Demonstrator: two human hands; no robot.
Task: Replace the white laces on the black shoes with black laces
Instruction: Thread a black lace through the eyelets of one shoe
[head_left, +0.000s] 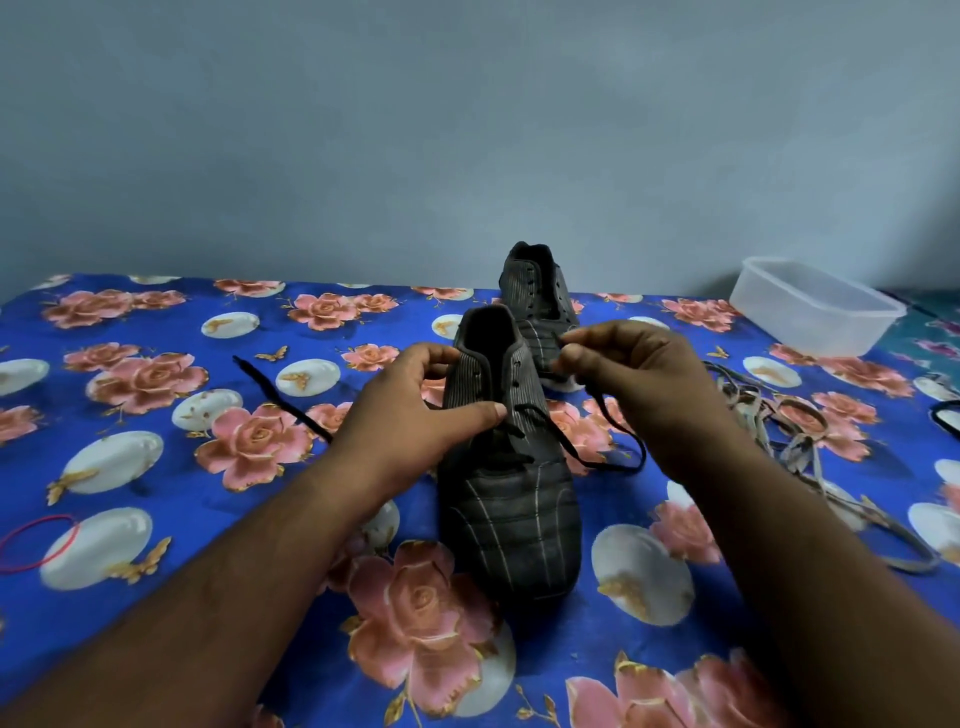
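Two risks stand out: the right hand (618, 374) pinches the black lace (582, 452) end, seemingly, and a tug could unthread it; the left hand (415, 405) only steadies the near shoe (509, 499) on the desk (156, 322), fingers curled on its collar.

both forearms extended forward; left hand (415, 405) fingers curled, thumb extended rightward; right hand (634, 374) raised, thumb and forefinger pinched.
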